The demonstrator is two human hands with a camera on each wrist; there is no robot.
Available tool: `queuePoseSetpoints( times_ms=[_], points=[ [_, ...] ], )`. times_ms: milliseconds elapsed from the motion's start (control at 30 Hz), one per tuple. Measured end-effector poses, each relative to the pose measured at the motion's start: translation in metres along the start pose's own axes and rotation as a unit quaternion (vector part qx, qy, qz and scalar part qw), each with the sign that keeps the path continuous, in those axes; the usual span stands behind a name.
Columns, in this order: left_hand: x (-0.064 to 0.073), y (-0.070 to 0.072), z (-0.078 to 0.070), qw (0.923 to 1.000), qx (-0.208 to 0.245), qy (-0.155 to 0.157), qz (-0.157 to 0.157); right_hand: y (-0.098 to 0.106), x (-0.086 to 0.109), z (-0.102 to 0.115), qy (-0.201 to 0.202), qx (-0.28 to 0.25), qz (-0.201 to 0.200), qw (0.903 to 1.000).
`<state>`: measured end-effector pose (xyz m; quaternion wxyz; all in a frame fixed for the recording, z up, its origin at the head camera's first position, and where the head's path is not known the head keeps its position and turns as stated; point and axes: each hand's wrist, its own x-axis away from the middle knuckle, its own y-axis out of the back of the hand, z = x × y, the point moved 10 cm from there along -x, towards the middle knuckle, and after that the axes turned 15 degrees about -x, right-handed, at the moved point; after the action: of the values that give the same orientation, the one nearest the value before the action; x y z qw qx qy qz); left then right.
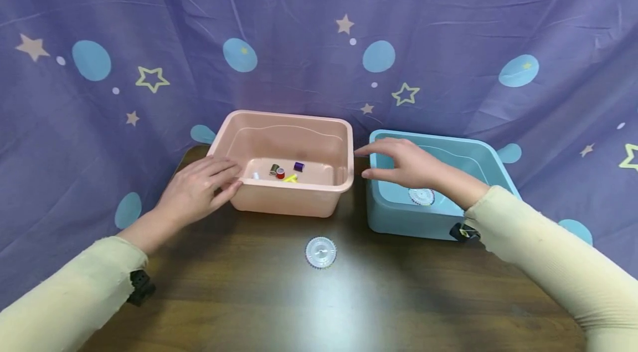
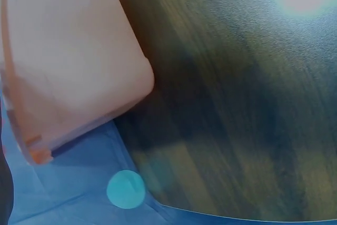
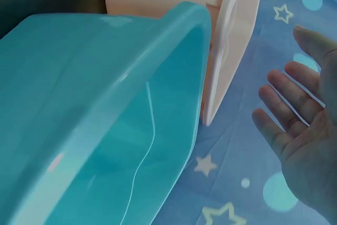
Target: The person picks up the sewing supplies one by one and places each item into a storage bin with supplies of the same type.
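Observation:
A pink plastic bin stands on the table, holding small thread spools: a green one, a red one and a purple one. A yellow piece and a small white piece lie among them. At the bin's left front corner is my left hand, its fingers extended over the rim; firm contact is hard to judge. My right hand reaches across the left side of a blue bin, fingertips close to the pink bin's right rim. Its fingers look spread and empty in the right wrist view.
One round pin wheel lies on the wooden table in front of the bins. Another pin wheel is inside the blue bin. A purple curtain with stars and dots hangs right behind both bins.

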<state>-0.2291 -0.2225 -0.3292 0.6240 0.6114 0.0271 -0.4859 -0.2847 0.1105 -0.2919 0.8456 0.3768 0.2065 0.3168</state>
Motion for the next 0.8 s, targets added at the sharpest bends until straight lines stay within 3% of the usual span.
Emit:
queuePoseSetpoints(
  times_ms=[333,800],
  points=[
    [-0.016,0.010,-0.011,0.9993,0.037,0.003,0.003,0.022,0.047,-0.016,-0.033,0.022,-0.031,0.9987],
    [-0.027,0.019,-0.051,0.9956,0.091,-0.010,0.018,0.037,0.103,-0.018,-0.026,0.064,-0.072,0.9950]
  ],
)
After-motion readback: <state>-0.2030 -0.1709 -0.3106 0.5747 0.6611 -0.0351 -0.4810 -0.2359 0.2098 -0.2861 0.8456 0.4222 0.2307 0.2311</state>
